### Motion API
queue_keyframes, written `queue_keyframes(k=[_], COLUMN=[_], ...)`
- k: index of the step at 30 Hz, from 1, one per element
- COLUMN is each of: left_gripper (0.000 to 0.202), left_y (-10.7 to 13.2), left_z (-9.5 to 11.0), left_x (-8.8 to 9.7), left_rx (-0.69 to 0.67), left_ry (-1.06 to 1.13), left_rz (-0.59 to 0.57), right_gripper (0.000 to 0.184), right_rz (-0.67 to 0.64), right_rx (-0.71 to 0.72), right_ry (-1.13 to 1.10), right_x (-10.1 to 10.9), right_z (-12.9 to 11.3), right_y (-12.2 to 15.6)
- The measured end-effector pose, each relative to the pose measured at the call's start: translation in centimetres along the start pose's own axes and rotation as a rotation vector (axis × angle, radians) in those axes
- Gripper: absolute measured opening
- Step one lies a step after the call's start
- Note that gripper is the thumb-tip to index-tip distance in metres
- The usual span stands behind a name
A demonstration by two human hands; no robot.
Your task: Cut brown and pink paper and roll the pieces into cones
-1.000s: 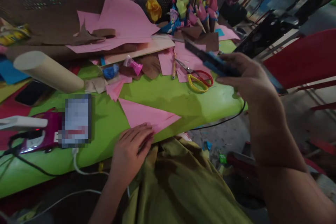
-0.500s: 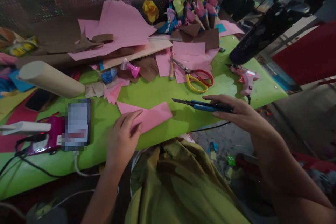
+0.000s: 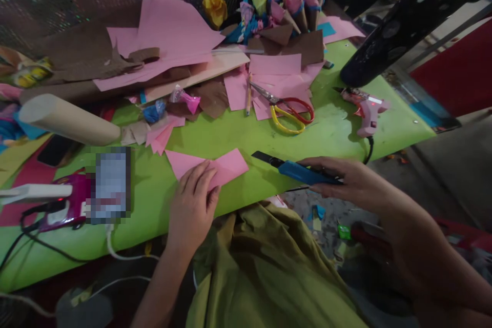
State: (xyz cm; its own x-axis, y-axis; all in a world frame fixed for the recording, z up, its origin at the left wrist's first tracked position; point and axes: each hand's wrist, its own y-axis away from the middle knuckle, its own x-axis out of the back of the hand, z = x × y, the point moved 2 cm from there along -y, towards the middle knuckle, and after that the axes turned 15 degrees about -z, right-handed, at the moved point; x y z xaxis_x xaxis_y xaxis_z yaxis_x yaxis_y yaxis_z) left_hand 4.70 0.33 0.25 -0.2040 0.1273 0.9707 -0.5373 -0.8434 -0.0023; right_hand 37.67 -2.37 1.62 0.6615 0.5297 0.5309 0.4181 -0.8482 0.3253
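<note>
A folded piece of pink paper [image 3: 226, 166] lies on the green table near its front edge. My left hand [image 3: 194, 202] rests on top of it, fingers laid over the paper and thumb apart, covering its middle. To the right, my right hand [image 3: 338, 179] is closed around a blue utility knife [image 3: 300, 171]. The knife's dark blade is out and points left, a short gap from the paper's right end. Behind the knife lie scissors [image 3: 290, 114] with one red and one yellow handle, beside a pencil [image 3: 249, 95].
A pink glue gun [image 3: 369, 113] and a dark bottle [image 3: 384, 41] stand at the right. Pink sheets [image 3: 172, 36] and paper flowers [image 3: 295, 0] fill the back. A cardboard tube [image 3: 69, 120], a phone [image 3: 111, 184] and cables occupy the left.
My left hand has shifted right over the pink paper. The knife has turned in my right hand, so its blade's flat side shows more, and sits slightly lower.
</note>
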Motion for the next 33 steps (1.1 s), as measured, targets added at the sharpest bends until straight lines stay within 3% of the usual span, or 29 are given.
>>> queue_keyframes(k=[8, 24, 33], left_gripper=[0.059, 0.059, 0.066], left_y=[0.2, 0.3, 0.5], left_z=[0.6, 0.5, 0.3], left_x=[-0.3, 0.6, 0.3], left_rx=[-0.016, -0.046, -0.058], left_ry=[-0.201, -0.181, -0.212], left_rz=[-0.204, -0.262, -0.304], right_gripper=[0.051, 0.050, 0.044], right_rz=[-0.089, -0.172, -0.140], right_rx=[-0.017, 0.026, 0.027], right_ry=[-0.053, 0.035, 0.300], right_x=[-1.2, -1.0, -1.0], right_z=[0.1, -0.7, -1.7], right_y=[0.0, -0.5, 0.0])
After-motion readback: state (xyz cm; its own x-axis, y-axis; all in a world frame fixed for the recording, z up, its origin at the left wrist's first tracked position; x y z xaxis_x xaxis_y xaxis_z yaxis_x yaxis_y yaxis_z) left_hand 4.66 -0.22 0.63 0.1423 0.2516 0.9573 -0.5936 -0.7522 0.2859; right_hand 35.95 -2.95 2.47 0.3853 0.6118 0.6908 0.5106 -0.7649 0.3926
